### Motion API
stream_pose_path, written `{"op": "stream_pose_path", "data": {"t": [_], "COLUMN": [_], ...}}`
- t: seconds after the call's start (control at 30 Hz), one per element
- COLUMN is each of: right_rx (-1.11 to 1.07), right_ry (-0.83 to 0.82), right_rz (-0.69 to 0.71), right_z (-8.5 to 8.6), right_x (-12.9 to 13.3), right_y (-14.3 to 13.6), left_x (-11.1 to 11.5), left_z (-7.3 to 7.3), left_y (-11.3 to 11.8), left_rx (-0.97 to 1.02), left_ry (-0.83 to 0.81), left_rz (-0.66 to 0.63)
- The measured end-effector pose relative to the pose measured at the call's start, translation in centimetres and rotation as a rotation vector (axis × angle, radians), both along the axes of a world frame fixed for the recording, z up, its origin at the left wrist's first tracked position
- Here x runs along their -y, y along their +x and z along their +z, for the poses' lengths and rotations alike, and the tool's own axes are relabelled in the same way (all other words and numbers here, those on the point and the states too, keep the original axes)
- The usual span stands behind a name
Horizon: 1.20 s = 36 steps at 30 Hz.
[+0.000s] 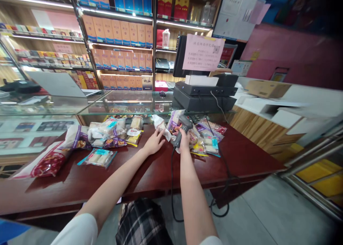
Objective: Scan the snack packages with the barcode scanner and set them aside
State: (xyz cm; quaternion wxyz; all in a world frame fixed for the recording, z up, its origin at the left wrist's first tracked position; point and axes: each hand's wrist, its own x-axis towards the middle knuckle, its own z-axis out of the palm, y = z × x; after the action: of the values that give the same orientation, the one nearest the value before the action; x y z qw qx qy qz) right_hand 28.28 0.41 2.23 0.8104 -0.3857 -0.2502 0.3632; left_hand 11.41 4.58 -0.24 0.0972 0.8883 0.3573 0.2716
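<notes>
My right hand (184,140) is wrapped round the handle of a dark barcode scanner (185,122), whose cable hangs down over the table's front edge. Just left of it, my left hand (154,142) has its fingers spread, the fingertips at a white snack package (160,125). Behind the scanner stands a purple and white snack bag (174,121). More packaged snacks (212,144) lie right of the scanner. To the left sit a pile of wrapped snacks (108,129), a blue-labelled pack (99,157) and a red bag of snacks (49,163).
The dark red table (150,177) spans the front. Behind it are a glass counter (125,98), an open laptop (60,85), and a monitor (180,59) above a black cash drawer (203,103). The scanner cable (172,188) loops below the table edge. Stocked shelves line the back.
</notes>
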Motion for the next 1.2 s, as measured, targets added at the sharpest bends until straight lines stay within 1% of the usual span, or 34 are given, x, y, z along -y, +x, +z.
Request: {"op": "stream_pose_path", "data": {"t": [0.13, 0.23, 0.3, 0.37, 0.5, 0.57, 0.67, 0.73, 0.8, 0.9, 1.0, 1.07, 1.1, 1.17, 1.2], "right_rx": [0.005, -0.005, -0.010, -0.006, 0.016, 0.030, 0.045, 0.055, 0.055, 0.057, 0.090, 0.112, 0.120, 0.125, 0.126], "right_ry": [-0.009, -0.004, 0.000, -0.007, -0.005, 0.001, -0.002, -0.005, -0.002, 0.006, 0.009, 0.000, -0.008, -0.032, -0.044], "right_rz": [0.030, 0.052, 0.040, 0.025, 0.012, 0.018, 0.038, 0.044, 0.036, 0.034, 0.056, 0.075, 0.086, 0.133, 0.166], "right_z": [-0.3, -0.4, -0.4, -0.5, -0.5, -0.5, -0.6, -0.7, -0.6, -0.5, -0.2, -0.1, 0.0, 0.2, 0.2], "right_x": [-0.1, -0.1, -0.2, -0.3, -0.2, -0.2, -0.2, -0.2, -0.3, -0.2, 0.0, 0.2, 0.3, 0.5, 0.5], "right_y": [-0.1, -0.1, -0.1, -0.2, -0.4, -0.4, -0.4, -0.4, -0.4, -0.6, -0.8, -0.9, -0.9, -1.0, -1.0], "left_x": [-0.7, -0.7, -0.6, -0.6, -1.1, -1.5, -2.0, -2.0, -1.8, -1.2, -0.8, -1.1, -1.5, -2.6, -3.2], "left_z": [0.4, 0.5, 0.6, 0.8, 1.2, 1.4, 1.5, 1.5, 1.5, 1.3, 1.0, 0.8, 0.7, 0.7, 0.7], "left_y": [2.5, 3.2, 2.8, 2.1, 0.1, -0.6, -0.9, -0.8, -0.5, -0.2, -0.2, -0.5, -0.7, -1.2, -1.4], "left_rx": [-0.011, 0.019, 0.050, 0.073, 0.010, -0.029, -0.021, -0.003, -0.010, -0.064, -0.086, -0.015, 0.059, 0.308, 0.497], "left_ry": [-0.091, -0.115, -0.134, -0.171, -0.190, -0.207, -0.273, -0.288, -0.266, -0.172, -0.097, -0.114, -0.143, -0.258, -0.355], "left_rz": [0.146, 0.213, 0.223, 0.251, 0.431, 0.483, 0.482, 0.473, 0.509, 0.591, 0.573, 0.545, 0.533, 0.500, 0.464]}}
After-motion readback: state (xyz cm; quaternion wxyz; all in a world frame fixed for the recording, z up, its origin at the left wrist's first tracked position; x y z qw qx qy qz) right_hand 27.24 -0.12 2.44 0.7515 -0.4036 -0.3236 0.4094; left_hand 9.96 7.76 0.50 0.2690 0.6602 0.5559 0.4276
